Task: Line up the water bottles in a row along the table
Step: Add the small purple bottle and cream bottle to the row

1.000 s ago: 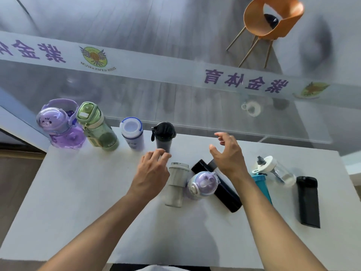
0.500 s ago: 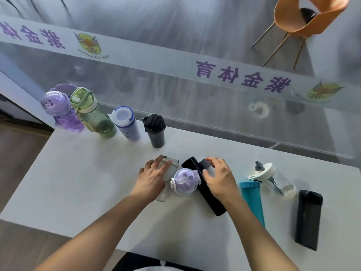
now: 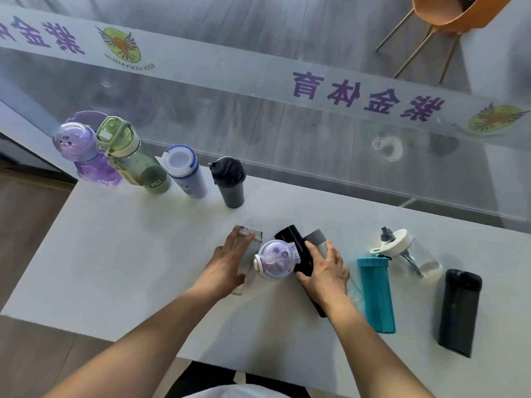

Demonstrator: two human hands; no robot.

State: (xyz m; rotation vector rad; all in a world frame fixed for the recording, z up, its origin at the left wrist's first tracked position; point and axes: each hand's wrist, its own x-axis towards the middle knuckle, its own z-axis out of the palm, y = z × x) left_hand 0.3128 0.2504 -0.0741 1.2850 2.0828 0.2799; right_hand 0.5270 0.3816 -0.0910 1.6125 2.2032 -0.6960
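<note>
Several bottles stand in a row along the white table's point(image 3: 120, 254) far left edge: a purple bottle point(image 3: 83, 150), a green bottle point(image 3: 129, 156), a white-and-blue bottle point(image 3: 184, 170) and a dark grey bottle point(image 3: 230, 182). Mid-table, my left hand point(image 3: 227, 264) wraps a pale grey bottle point(image 3: 250, 239) lying on its side. My right hand point(image 3: 324, 271) lies on a black bottle point(image 3: 293, 242) and a grey-capped bottle point(image 3: 316, 239) beside it. A small purple-lidded bottle point(image 3: 277, 259) sits between my hands.
To the right lie a teal bottle point(image 3: 375, 294), a clear bottle with a white lid point(image 3: 408, 254) and a black flask point(image 3: 458, 311). A glass wall with printed lettering runs behind the table. An orange chair point(image 3: 442, 12) stands beyond it.
Both hands have come down from above the table onto the lying bottles. The left hand closed around the pale grey bottle and the right settled on the black one.
</note>
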